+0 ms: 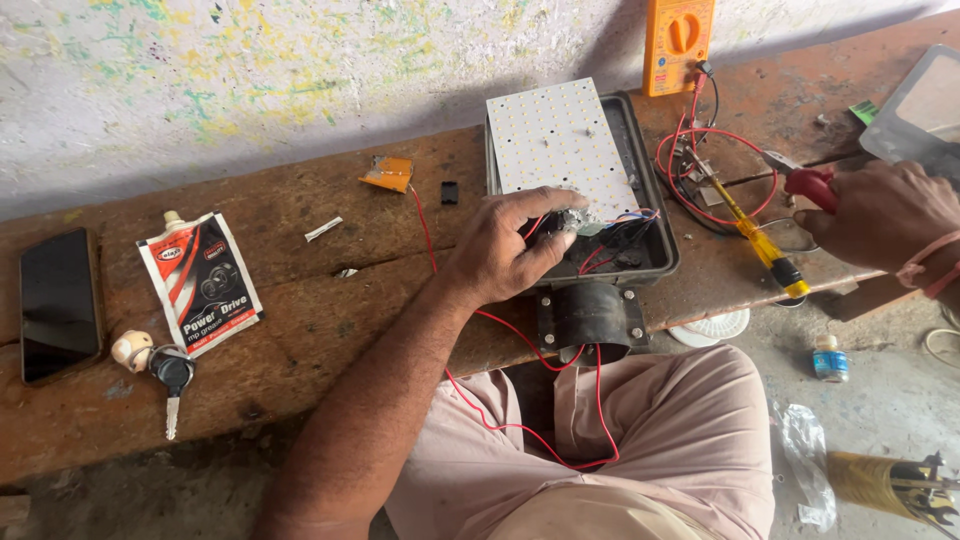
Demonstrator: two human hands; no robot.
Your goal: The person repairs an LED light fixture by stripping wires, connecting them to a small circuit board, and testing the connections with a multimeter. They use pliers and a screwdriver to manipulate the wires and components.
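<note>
My left hand (505, 247) rests on the near end of a dark lamp housing (655, 240), fingers pinching a small grey part and thin wires beside a white LED panel (560, 145) that lies tilted in the housing. My right hand (885, 212) is closed around red-handled pliers (805, 180), whose jaws point left toward a small part among looped red wires (715, 170). A yellow-handled screwdriver (760, 245) lies on the bench just left of that hand. Red wire runs from the housing down over my lap.
An orange multimeter (678, 42) stands at the back. On the worn wooden bench (320, 300) lie a black phone (58, 305), a printed pouch (200, 285), a key with a fob (172, 385), an orange scrap (388, 173) and a small black piece (449, 192). A grey tray (925, 110) sits far right.
</note>
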